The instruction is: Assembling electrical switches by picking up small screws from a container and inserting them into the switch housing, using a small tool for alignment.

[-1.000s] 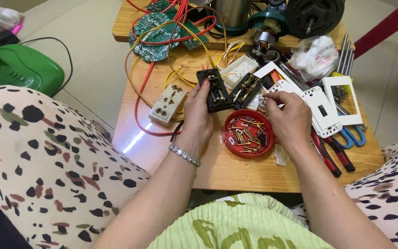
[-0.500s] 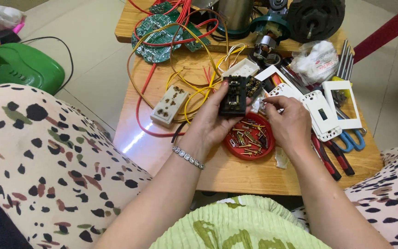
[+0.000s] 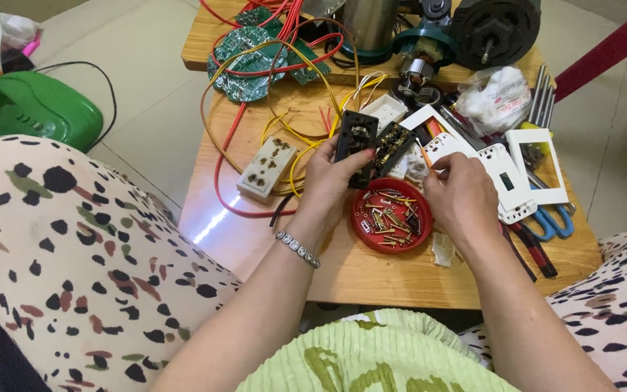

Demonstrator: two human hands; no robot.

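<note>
Above the red dish (image 3: 392,218), left hand (image 3: 332,178) fingers clamped on black socket module (image 3: 364,145), right hand (image 3: 462,196) fingers pinching orange screwdriver (image 3: 427,157).

socket block (image 3: 266,168) left of hands | screw dish (image 3: 390,215) below them — on table (image 3: 270,247) | scissors (image 3: 553,221) right

I see a black socket module (image 3: 366,147) above a red dish (image 3: 391,215) on the tan wooden table (image 3: 270,247). Near its far edge lie green circuit boards (image 3: 252,58) with red and yellow wires (image 3: 255,127). White faceplates (image 3: 509,174) and blue-handled scissors (image 3: 554,221) sit by its right edge.
</note>
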